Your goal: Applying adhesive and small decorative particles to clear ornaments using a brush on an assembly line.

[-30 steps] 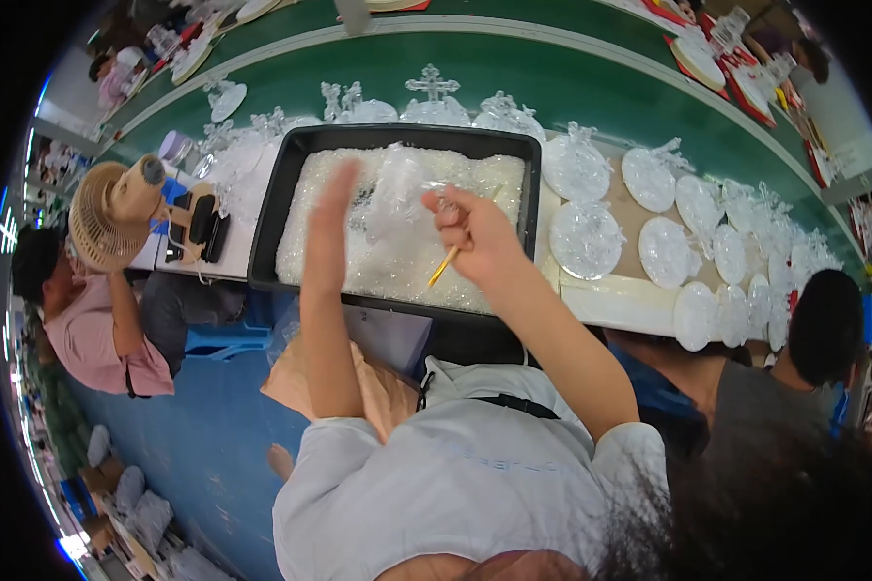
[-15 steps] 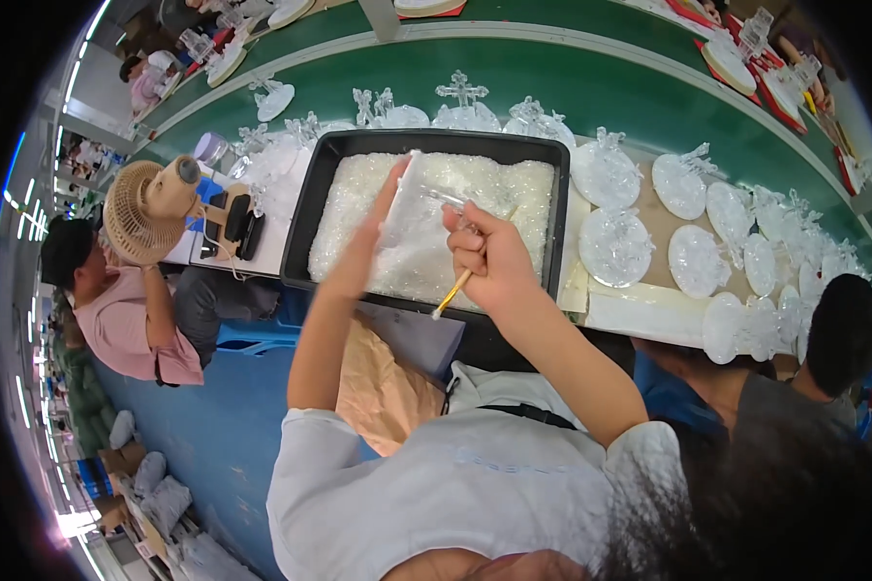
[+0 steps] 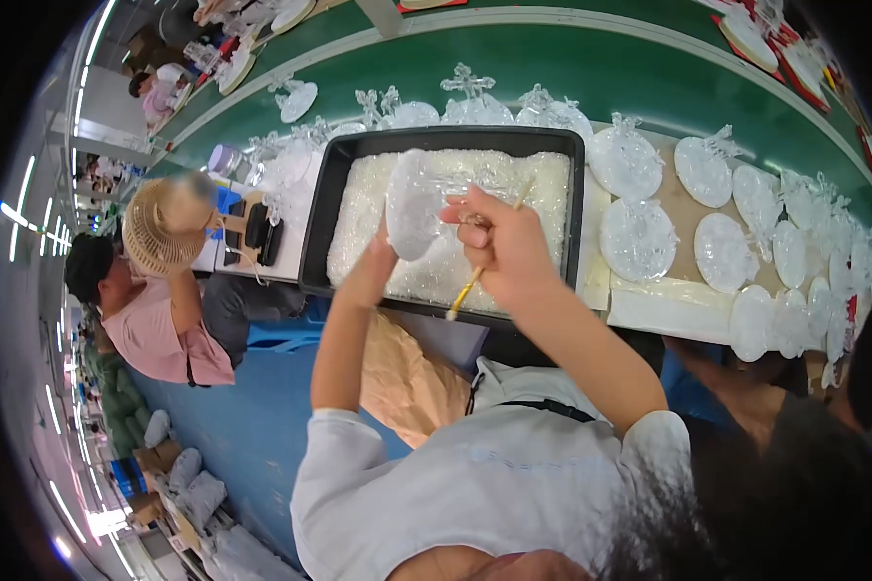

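White disc [image 3: 412, 205] is between left hand [image 3: 375, 264], grip unclear, and right hand [image 3: 499, 237], clasping a brush [image 3: 468, 292].

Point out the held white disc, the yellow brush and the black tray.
White disc [image 3: 410, 208]: head view, middle of its flat face.
Yellow brush [image 3: 470, 288]: head view, lower yellow stretch.
Black tray [image 3: 455, 140]: head view, far inner wall.
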A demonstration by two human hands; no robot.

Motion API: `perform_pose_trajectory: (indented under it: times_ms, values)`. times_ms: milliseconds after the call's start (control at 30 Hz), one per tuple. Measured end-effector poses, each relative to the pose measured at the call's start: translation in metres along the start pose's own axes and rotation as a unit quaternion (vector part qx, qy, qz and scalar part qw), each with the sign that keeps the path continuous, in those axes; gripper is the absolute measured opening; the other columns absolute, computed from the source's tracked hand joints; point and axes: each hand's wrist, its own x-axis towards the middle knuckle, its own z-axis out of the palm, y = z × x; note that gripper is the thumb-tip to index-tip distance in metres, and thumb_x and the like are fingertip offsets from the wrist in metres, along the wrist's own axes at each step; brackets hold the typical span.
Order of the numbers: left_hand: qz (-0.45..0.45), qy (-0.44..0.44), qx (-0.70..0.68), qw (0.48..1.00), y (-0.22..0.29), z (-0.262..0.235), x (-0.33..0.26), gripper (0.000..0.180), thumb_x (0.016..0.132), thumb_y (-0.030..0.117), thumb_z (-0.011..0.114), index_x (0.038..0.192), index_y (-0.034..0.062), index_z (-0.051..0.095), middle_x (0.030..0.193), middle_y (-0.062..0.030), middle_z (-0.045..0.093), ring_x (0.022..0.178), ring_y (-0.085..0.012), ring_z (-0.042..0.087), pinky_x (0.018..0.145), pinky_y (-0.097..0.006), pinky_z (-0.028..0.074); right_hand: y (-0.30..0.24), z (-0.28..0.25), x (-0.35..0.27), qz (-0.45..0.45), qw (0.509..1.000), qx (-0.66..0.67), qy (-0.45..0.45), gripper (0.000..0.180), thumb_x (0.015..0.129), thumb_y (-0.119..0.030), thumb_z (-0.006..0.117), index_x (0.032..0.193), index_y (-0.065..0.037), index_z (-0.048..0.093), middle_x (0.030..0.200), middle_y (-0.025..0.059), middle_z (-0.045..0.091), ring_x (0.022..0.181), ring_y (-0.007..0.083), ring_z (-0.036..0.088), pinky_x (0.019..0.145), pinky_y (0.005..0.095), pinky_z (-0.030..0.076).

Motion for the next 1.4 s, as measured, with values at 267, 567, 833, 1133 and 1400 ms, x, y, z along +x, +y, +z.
perform_pose_trajectory:
  times_ms: [267, 567, 833, 1133, 1400]
  values:
    - [0.26, 0.096, 0.314, 0.908, 0.066, -0.04, 0.032, 0.055, 0.085, 0.021, 0.064, 0.134, 0.001, 0.051, 0.129, -0.0158, 0.056, 0.102, -0.0247, 0.062, 0.087, -0.035, 0.049, -0.044, 0.007, 0.008, -0.059, 0.98, -0.189, -0.035, 0.028, 0.093, -0.018, 0.059, 0.099, 0.009, 0.063, 0.077, 0.0134, 0.066, 0.049, 0.0046, 0.044, 0.039, 0.0207, 0.025]
    - [0.248, -0.113, 0.502, 0.821, 0.085, 0.015, 0.076, 0.069, 0.068, 0.034, 0.082, 0.124, 0.0047, 0.054, 0.112, -0.0137, 0.056, 0.096, -0.0346, 0.059, 0.079, -0.039, 0.05, -0.082, 0.027, 0.02, -0.015, 0.897, -0.407, -0.175, 0.023, 0.087, -0.017, 0.058, 0.089, 0.005, 0.066, 0.067, 0.007, 0.061, 0.049, 0.0077, 0.047, 0.042, 0.023, 0.03]
    - [0.27, 0.009, 0.359, 0.893, 0.05, -0.019, 0.085, 0.038, 0.069, 0.01, 0.056, 0.106, 0.0019, 0.058, 0.104, -0.0128, 0.059, 0.08, -0.0269, 0.056, 0.073, -0.032, 0.046, -0.102, 0.013, -0.038, -0.415, 0.878, -0.216, -0.096, 0.045, 0.096, -0.029, 0.044, 0.115, 0.01, 0.057, 0.105, 0.0256, 0.066, 0.075, 0.0225, 0.063, 0.06, 0.0248, 0.049]
    - [0.376, 0.028, 0.312, 0.872, 0.039, -0.01, 0.063, 0.047, 0.06, 0.021, 0.053, 0.101, -0.0004, 0.062, 0.103, -0.0205, 0.06, 0.089, -0.0325, 0.059, 0.074, -0.035, 0.048, -0.033, -0.035, -0.039, -0.557, 0.788, -0.255, -0.061, 0.033, 0.097, -0.031, 0.049, 0.1, 0.001, 0.054, 0.089, 0.0228, 0.06, 0.058, 0.0209, 0.059, 0.044, 0.0246, 0.048]
    - [0.42, 0.003, 0.397, 0.816, 0.039, 0.015, 0.054, 0.028, 0.087, 0.027, 0.05, 0.092, 0.0035, 0.063, 0.098, -0.0188, 0.067, 0.075, -0.0261, 0.06, 0.059, -0.03, 0.045, -0.02, -0.043, -0.034, -0.517, 0.666, -0.509, -0.172, 0.016, 0.078, -0.005, 0.07, 0.087, -0.001, 0.057, 0.082, 0.0174, 0.06, 0.057, 0.0206, 0.062, 0.047, 0.0252, 0.05]
